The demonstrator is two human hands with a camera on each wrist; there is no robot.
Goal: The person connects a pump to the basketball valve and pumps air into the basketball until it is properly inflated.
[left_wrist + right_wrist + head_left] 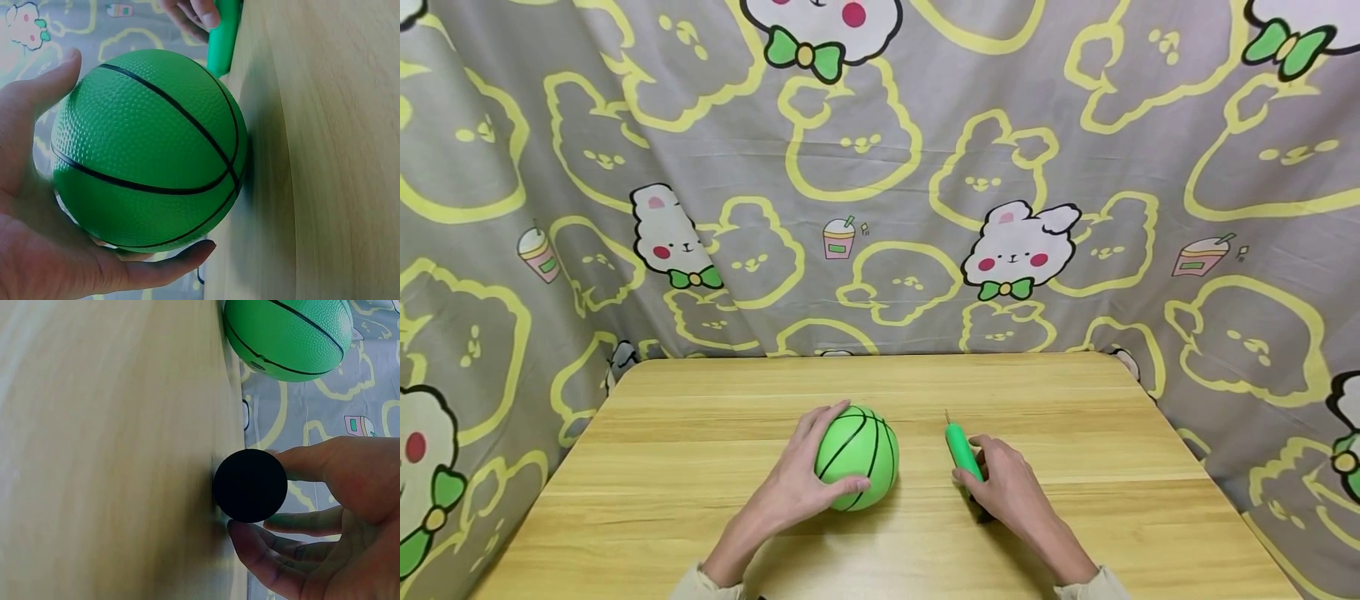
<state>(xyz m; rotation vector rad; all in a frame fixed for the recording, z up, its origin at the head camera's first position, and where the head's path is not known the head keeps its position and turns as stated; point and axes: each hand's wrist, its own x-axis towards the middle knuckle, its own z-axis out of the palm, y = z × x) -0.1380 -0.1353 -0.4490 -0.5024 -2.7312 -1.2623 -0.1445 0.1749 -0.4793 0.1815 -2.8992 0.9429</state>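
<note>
A small green basketball with black seams and a pebbled surface sits on the wooden table. My left hand grips its left side, the thumb across the near face and the fingers over the far side. Right of the ball, my right hand holds a green ball pump between thumb and fingers. The pump lies low along the tabletop, its thin metal needle pointing away from me. In the right wrist view its round black end faces the camera, fingertips around it.
The light wooden table runs back to a grey curtain printed with yellow animal outlines and white bear faces. The curtain also closes in the left and right sides. A hand-wide stretch of tabletop separates ball and pump.
</note>
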